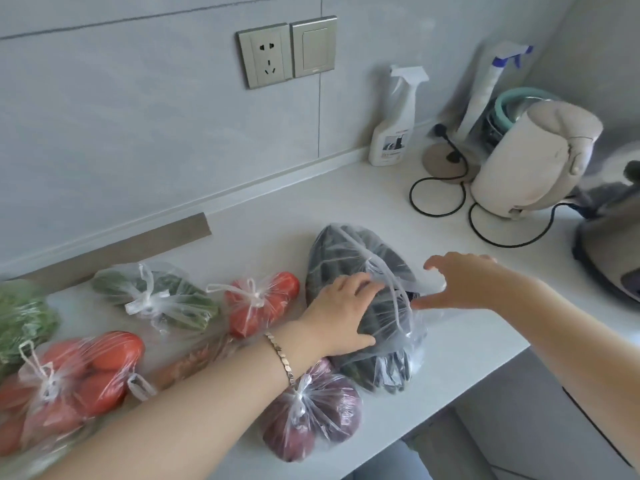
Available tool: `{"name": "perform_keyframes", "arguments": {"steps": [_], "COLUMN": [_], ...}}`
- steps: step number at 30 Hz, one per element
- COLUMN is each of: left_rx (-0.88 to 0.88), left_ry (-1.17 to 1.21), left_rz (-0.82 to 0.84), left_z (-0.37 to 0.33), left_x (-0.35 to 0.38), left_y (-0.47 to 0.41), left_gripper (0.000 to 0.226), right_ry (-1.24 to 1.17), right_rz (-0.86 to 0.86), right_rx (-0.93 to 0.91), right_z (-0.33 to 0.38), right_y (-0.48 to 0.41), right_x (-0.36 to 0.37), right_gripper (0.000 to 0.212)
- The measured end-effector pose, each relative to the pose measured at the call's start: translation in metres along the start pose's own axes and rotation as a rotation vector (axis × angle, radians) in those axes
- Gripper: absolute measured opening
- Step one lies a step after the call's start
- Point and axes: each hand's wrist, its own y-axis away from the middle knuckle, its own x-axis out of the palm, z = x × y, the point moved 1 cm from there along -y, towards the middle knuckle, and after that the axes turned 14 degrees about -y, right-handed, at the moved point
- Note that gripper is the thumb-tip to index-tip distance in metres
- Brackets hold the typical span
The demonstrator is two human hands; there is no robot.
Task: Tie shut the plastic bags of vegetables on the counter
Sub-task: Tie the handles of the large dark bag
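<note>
A clear bag of dark eggplants (pixel 349 251) lies on the white counter (pixel 277 223), its mouth loose toward the right. My left hand (pixel 341 315) rests flat on the bag's near side, fingers spread. Just right of the bag, over its loose handles, my right hand (pixel 460 280) hovers open with fingers apart. Knotted bags lie to the left: small tomatoes (pixel 263 303), green peppers (pixel 162 296), large tomatoes (pixel 69 382), purple onions (pixel 311 414), and carrots (pixel 194 362) partly under my arm. A bag of leafy greens (pixel 20 317) sits at the far left edge.
A white spray bottle (pixel 393 129) stands against the wall. An off-white electric kettle (pixel 530 157) and its black cord (pixel 440 199) occupy the back right, beside a rice cooker (pixel 613 244). The counter's front edge (pixel 467 382) runs diagonally just below the eggplant bag.
</note>
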Motion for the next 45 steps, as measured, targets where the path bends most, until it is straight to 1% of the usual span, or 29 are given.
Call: {"name": "perform_keyframes", "arguments": {"steps": [1,2,3,4,6,8,10,11,12,14,16,17,20,22,24,26,27,28,29,31,32,33,35,38,39,42,45], "left_rx": [0.015,0.029,0.042,0.047,-0.005,-0.082,-0.119,-0.168,-0.226,-0.482,-0.662,-0.728,-0.824,-0.838,-0.821,-0.823,-0.844,-0.867,-0.891,-0.909,-0.911,-0.904,-0.847,-0.773,-0.762,-0.75,-0.749], "left_ry": [-0.051,-0.099,-0.147,-0.208,-0.298,-0.306,-0.299,-0.278,-0.203,0.129,0.448,0.533,0.64,0.699,0.738,0.804,0.842,0.874,0.918,1.022,1.042,1.045,1.057,1.126,1.171,1.247,1.269], "left_rz": [-0.01,-0.045,-0.115,-0.2,-0.34,-0.442,-0.455,-0.427,-0.397,-0.402,-0.449,-0.475,-0.534,-0.577,-0.589,-0.601,-0.593,-0.579,-0.56,-0.528,-0.519,-0.513,-0.508,-0.49,-0.484,-0.518,-0.57], "left_z": [-0.01,-0.019,-0.027,-0.033,-0.036,-0.032,-0.028,-0.027,-0.025,-0.025,-0.023,-0.022,-0.023,-0.022,-0.024,-0.026,-0.027,-0.027,-0.028,-0.03,-0.032,-0.034,-0.037,-0.038,-0.038,-0.036,-0.036], "left_x": [0.001,0.001,0.003,0.002,-0.003,-0.01,-0.022,-0.029,-0.034,-0.045,-0.052,-0.054,-0.058,-0.063,-0.071,-0.073,-0.071,-0.067,-0.063,-0.055,-0.053,-0.053,-0.054,-0.056,-0.056,-0.058,-0.058], "left_y": [-0.008,-0.015,-0.021,-0.031,-0.048,-0.068,-0.082,-0.087,-0.09,-0.09,-0.087,-0.086,-0.087,-0.09,-0.089,-0.085,-0.081,-0.075,-0.07,-0.061,-0.057,-0.054,-0.053,-0.057,-0.059,-0.068,-0.077], "left_gripper": [0.081,0.081,0.077,0.071,0.062,0.052,0.026,0.013,0.006,0.026,0.036,0.038,0.042,0.04,0.04,0.042,0.043,0.044,0.044,0.046,0.047,0.047,0.044,0.038,0.038,0.04,0.039], "right_ry": [-0.014,-0.033,-0.045,-0.046,-0.086,-0.151,-0.24,-0.333,-0.463,-0.784,-1.037,-1.111,-1.276,-1.348,-1.353,-1.352,-1.398,-1.501,-1.649,-1.951,-2.041,-2.067,-1.955,-1.814,-1.803,-1.838,-1.815], "right_rz": [0.069,0.138,0.19,0.195,0.121,0.008,-0.063,-0.084,-0.101,-0.136,-0.174,-0.196,-0.313,-0.4,-0.488,-0.529,-0.514,-0.455,-0.333,-0.001,0.123,0.211,0.326,0.423,0.436,0.415,0.338], "right_rx": [0.052,0.084,0.082,0.049,-0.008,-0.046,-0.105,-0.126,-0.127,-0.116,-0.123,-0.142,-0.177,-0.194,-0.272,-0.339,-0.359,-0.369,-0.366,-0.368,-0.364,-0.348,-0.312,-0.212,-0.159,-0.046,-0.079], "right_z": [-0.012,-0.022,-0.03,-0.038,-0.048,-0.054,-0.056,-0.056,-0.056,-0.059,-0.056,-0.055,-0.051,-0.052,-0.053,-0.054,-0.053,-0.052,-0.049,-0.041,-0.037,-0.034,-0.027,-0.02,-0.019,-0.014,-0.01], "right_y": [-0.002,-0.005,-0.01,-0.017,-0.032,-0.043,-0.048,-0.05,-0.05,-0.055,-0.057,-0.058,-0.059,-0.06,-0.056,-0.052,-0.05,-0.05,-0.05,-0.051,-0.054,-0.056,-0.06,-0.068,-0.07,-0.075,-0.073], "right_x": [0.001,0.003,0.005,0.003,-0.004,-0.017,-0.03,-0.035,-0.039,-0.05,-0.059,-0.063,-0.069,-0.074,-0.083,-0.091,-0.095,-0.097,-0.098,-0.095,-0.091,-0.085,-0.074,-0.058,-0.052,-0.037,-0.026], "right_gripper": [0.08,0.075,0.062,0.05,0.034,0.035,0.04,0.042,0.044,0.04,0.034,0.033,0.037,0.044,0.046,0.043,0.041,0.039,0.038,0.038,0.04,0.043,0.042,0.023,0.021,0.027,0.028]}}
